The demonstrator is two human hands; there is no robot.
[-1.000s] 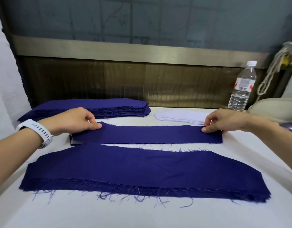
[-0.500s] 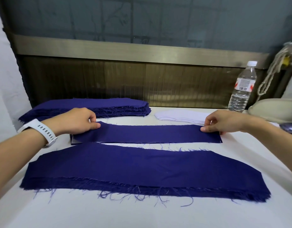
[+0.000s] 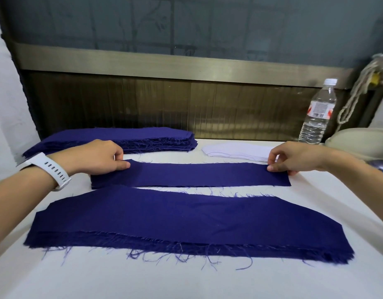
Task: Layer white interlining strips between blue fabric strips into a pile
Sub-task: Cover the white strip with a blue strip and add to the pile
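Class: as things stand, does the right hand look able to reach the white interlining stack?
Probably yes: the white interlining stack lies just beyond the right hand, nothing between, once it releases the blue strip.

A white tabletop (image 3: 143, 281) stretches in front of you and runs back to the wall. Along its far edge stands a dark ribbed panel (image 3: 121, 104), and soft light catches its vertical grooves with a dull brown sheen. Above the panel runs a wide band of brushed, brassy metal (image 3: 186, 63). Higher up you see a grey-green frosted glass pane (image 3: 207, 24) with faint branch patterns. On your left rises a plain white wall (image 3: 5, 104).
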